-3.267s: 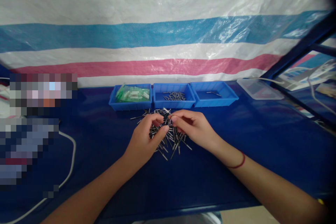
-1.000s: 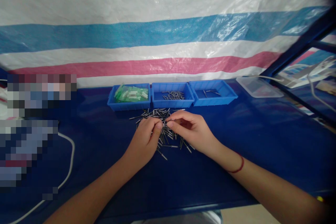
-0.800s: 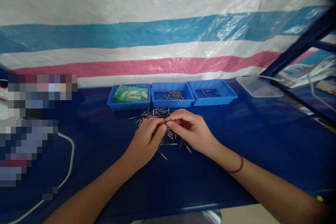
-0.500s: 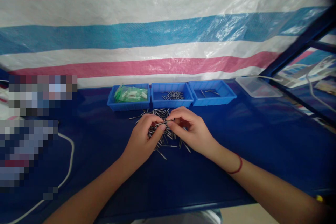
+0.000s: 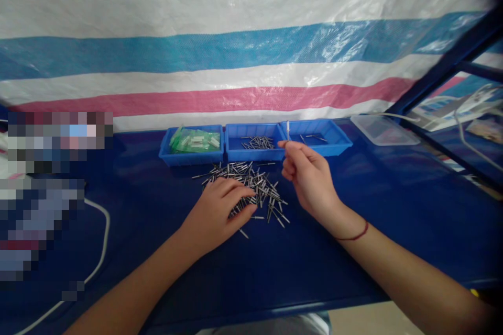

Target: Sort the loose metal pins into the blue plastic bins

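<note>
Between the thumb and fingers of my right hand [image 5: 310,172] stands a single blind rivet [image 5: 288,130], roughly upright. That hand is raised before the joint of the middle blue bin [image 5: 251,155] and the right blue bin [image 5: 324,149]. My left hand [image 5: 220,207] rests over the near left part of a loose pile of blind rivets [image 5: 261,183], its thumb and forefinger apart and nothing seen between them. Part of the pile is hidden under it. More rivets lie in the middle bin, and a few lie in the right one.
The left blue bin [image 5: 192,158] holds green plastic packets [image 5: 194,140]. A clear plastic lid [image 5: 385,131] lies right of the bins. A white cable [image 5: 107,225] curves across the table's left side. A striped sheet [image 5: 196,55] hangs behind, and a dark metal frame [image 5: 440,76] stands at right.
My hands have parted. My right hand has moved up and right with a rivet, towards the bins. My left hand has loosened and lowered slightly over the pile.
</note>
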A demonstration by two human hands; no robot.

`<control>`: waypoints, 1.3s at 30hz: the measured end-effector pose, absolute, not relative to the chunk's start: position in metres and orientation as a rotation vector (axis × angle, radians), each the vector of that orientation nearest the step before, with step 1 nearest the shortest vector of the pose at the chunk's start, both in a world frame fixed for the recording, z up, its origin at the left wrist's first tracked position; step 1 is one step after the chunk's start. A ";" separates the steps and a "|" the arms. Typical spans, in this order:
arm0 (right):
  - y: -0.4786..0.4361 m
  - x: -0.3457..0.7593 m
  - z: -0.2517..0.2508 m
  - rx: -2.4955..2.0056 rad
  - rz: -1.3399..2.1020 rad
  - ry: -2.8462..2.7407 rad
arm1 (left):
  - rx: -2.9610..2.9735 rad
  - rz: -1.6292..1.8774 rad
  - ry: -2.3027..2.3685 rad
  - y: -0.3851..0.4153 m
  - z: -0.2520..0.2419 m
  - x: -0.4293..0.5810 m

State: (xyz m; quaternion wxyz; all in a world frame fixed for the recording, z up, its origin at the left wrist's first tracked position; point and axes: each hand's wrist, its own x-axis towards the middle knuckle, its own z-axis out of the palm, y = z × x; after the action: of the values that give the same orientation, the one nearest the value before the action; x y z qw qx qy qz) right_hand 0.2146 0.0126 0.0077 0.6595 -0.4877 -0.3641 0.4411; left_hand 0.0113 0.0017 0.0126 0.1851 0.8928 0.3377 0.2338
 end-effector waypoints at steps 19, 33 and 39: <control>0.000 0.205 0.013 -1.193 0.841 -1.879 | 2.868 0.460 1.011 0.001 0.009 0.012; -0.007 0.194 0.002 -1.091 1.112 -1.775 | 1.951 0.946 1.209 0.003 0.008 0.011; -0.008 0.194 0.002 -1.061 1.149 -1.717 | 1.822 0.932 1.191 0.002 0.006 0.011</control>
State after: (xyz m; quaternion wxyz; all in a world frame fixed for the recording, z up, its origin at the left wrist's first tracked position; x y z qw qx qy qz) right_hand 0.1937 -0.0079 0.0018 0.3984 -0.4190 -0.6780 0.4539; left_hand 0.0114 0.0017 0.0057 0.3772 0.7127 0.4659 0.3644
